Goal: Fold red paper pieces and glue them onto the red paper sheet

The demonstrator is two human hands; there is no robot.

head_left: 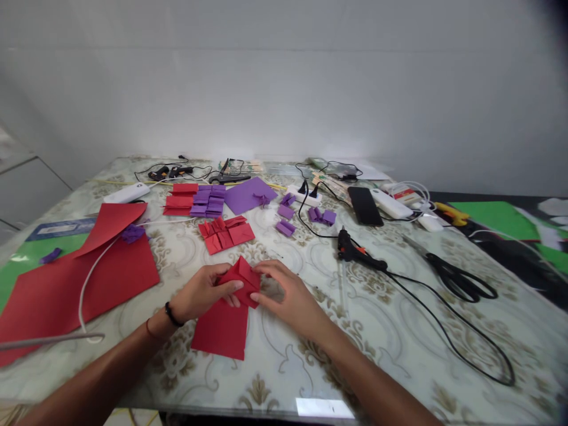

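Observation:
A piece of red folded paper [242, 278] is held up between both hands just above the table, a triangular flap showing on top. My left hand [208, 293] grips its left side, thumb across the front. On the right edge, the thumb and fingers of my right hand [286, 299] pinch it. Beneath them a flat red paper square [222, 331] lies on the table, partly covered by the left hand and the folded piece. Just beyond sit folded red paper pieces [226, 234].
Large red sheets [89, 284] lie at left. Purple folded pieces [208, 201] and a purple sheet [248, 194] are farther back. To the right are a glue gun [359, 253] with a looping cord, black-handled scissors [457, 275], a phone [364, 206] and a power strip [306, 195].

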